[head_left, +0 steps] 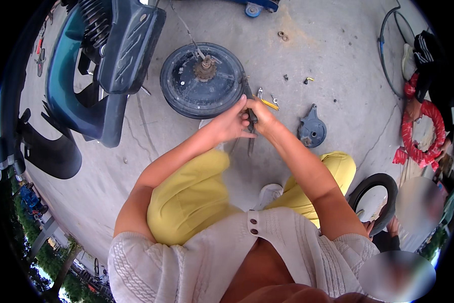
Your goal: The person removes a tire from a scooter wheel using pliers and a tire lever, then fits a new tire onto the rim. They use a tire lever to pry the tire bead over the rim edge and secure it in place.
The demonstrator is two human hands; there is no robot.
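A dark, round hub-motor wheel (201, 96) without a tyre sits on the ground before me, its threaded axle and toothed ring (205, 68) facing up. At its right edge my right hand (261, 115) is closed around a long dark metal bar-like tool (250, 146), whose upper end meets the rim. The tool's exact kind is partly hidden by my fingers. My left hand (231, 122) presses in from the other side, thumb and curled fingers against the same tool, one finger sticking out. A cable (184, 22) runs away from the axle.
Right of the wheel lie a yellow-handled tool (270, 105), small bolts and a grey brake plate (312, 129). A scooter body (105, 65) stands at left. Nuts (282, 35) lie farther off. At right, other people's hands hold a tyre (376, 194) and are near a red-wrapped ring (422, 134).
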